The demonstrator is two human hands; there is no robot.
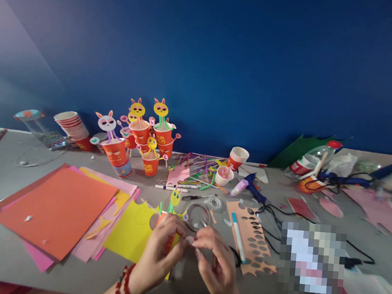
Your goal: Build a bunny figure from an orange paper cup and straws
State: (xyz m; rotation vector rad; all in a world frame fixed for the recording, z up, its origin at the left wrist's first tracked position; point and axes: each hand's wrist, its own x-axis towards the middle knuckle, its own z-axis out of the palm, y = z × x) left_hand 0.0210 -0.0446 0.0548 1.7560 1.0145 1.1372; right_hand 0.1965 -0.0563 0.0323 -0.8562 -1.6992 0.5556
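My left hand (165, 242) and my right hand (216, 265) meet low in the middle of the head view. Their thumbs and fingertips pinch a small pale pink piece (190, 240), perhaps paper; its exact shape is too small to tell. A pointed metal tip (204, 223) shows just beyond my right fingers, and I cannot tell whether that hand also holds it. Behind my left hand stands a red paper cup figure with a yellow-green head (175, 198), partly hidden by the hand. A roll of tape (197, 217) lies just past the fingertips.
Orange paper sheets (58, 213) and a yellow sheet (130, 232) lie left. Finished rabbit cups (116, 152) stand behind. A punched peach sheet (254, 242), a marker (238, 236), a blue glue gun (255, 190) with cables and a bottle (312, 160) are right.
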